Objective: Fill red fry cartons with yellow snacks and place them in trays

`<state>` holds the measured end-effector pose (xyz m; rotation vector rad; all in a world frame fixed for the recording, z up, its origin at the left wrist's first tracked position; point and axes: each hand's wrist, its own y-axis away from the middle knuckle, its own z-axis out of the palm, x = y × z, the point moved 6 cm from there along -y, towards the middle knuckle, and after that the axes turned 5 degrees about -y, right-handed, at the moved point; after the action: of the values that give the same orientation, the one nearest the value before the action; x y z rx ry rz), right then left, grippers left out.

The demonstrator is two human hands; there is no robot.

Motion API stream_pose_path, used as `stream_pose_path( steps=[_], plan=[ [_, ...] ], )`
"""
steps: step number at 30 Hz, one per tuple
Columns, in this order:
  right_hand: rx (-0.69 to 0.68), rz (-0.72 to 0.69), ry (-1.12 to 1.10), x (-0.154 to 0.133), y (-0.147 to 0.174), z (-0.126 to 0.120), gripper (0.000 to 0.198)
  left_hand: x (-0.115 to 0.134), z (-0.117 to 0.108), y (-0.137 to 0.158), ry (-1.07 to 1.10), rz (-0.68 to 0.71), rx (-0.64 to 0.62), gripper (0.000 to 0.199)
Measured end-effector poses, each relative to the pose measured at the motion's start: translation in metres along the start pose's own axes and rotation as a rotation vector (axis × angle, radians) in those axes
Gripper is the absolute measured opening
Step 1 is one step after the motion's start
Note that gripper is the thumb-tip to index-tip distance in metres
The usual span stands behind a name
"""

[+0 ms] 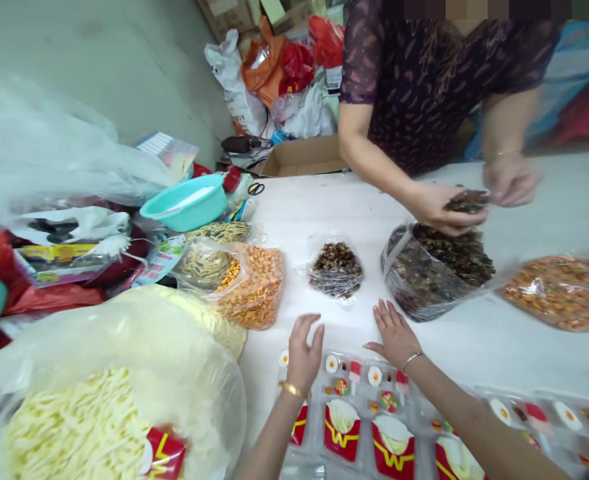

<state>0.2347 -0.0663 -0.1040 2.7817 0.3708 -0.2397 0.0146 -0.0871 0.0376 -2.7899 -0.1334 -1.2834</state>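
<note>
Bright, soft light; glare sparks off the rightmost clear plastic bag of orange pieces (564,297), translucent white plastic sheeting (49,150) blurring far left!

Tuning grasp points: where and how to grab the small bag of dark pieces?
Probably cup the small bag around its filled body from the near side, where the left hand is: its dark pieces form a rounded mound, while the edges look crumpled.

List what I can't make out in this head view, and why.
- Head view: part of the trays, hidden by the right arm.
- Head view: near end of the bag of yellow strips, cut off by the bottom edge.
- Head view: whether the co-worker's left fingers hold anything; blurred.
</note>
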Motion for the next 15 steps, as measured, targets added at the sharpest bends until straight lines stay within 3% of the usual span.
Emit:
stream_pose_path(
  steps=[4, 7, 11, 15],
  plan=[
    [-0.065, 0.030, 0.008, -0.003, -0.002, -0.006, 0.102, 0.002, 0.010, 0.092, 0.048, -0.134, -0.102, 0.023],
    [-0.092, 0.051, -0.001, -0.003, -0.004, -0.010, 0.103, 0.005, 0.031, 0.139, 0.126, -0.208, -0.160, 0.020],
    [-0.095, 0.051, -0.022, -0.002, -0.003, -0.009, 0.101, 0.026, 0.053, 0.166, 0.237, -0.151, -0.248, 0.019],
    [-0.089, 0.037, -0.031, -0.002, -0.002, -0.007, 0.101, 0.045, 0.052, 0.162, 0.249, -0.067, -0.371, 0.021]
  ],
)
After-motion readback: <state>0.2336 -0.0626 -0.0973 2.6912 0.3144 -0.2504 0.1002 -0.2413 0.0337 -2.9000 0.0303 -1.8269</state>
